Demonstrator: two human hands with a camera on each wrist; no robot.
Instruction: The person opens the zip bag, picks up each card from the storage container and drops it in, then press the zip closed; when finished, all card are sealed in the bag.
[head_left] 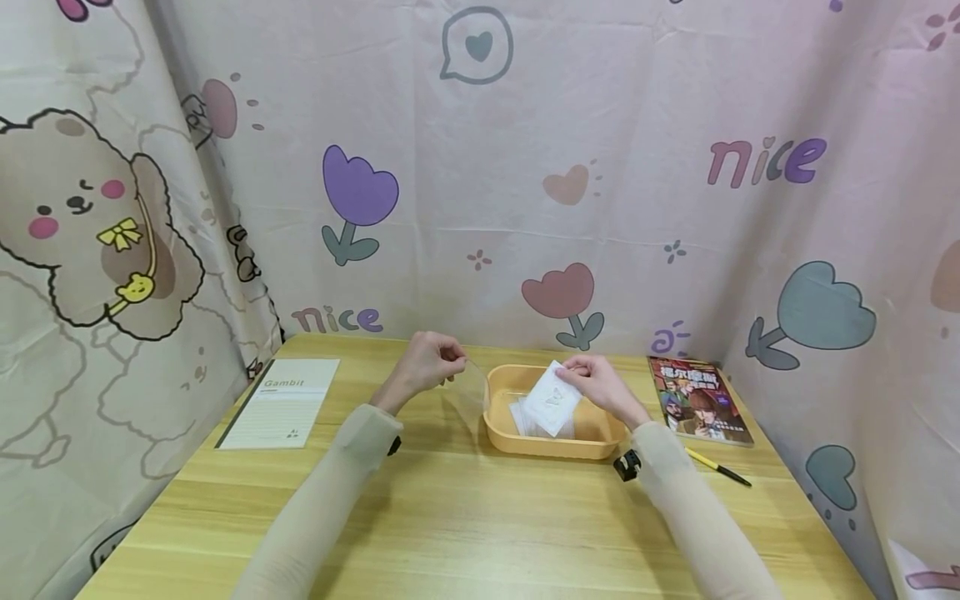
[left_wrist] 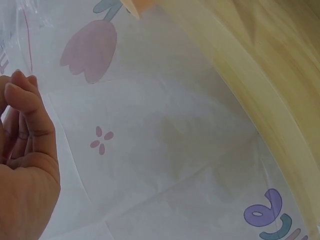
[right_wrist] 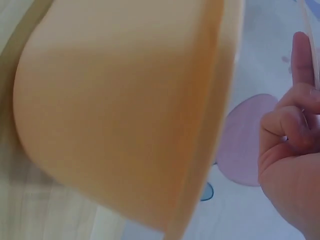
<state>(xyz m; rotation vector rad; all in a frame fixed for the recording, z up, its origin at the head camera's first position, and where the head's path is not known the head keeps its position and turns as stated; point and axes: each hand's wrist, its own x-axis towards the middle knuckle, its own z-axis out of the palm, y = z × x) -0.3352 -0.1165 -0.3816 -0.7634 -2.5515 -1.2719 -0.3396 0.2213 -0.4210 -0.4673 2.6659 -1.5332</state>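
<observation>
Packet (head_left: 553, 400): right hand (head_left: 597, 383) pinching, over basket (head_left: 543, 447) | clear film (head_left: 475, 386): left hand (head_left: 427, 363) pinching

On the notebook (head_left: 279, 417) to your left you can read "Gambit", with smaller print on the cover too tiny to make out. The cloth (head_left: 465, 167) facing you says "nice" twice, high right and low left. On your right, the magazine (head_left: 703, 402) shows 福尔摩斯 above smaller, unclear lettering.

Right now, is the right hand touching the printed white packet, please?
Touching: the head view shows the right hand pinching the printed white packet by its edge.
</observation>
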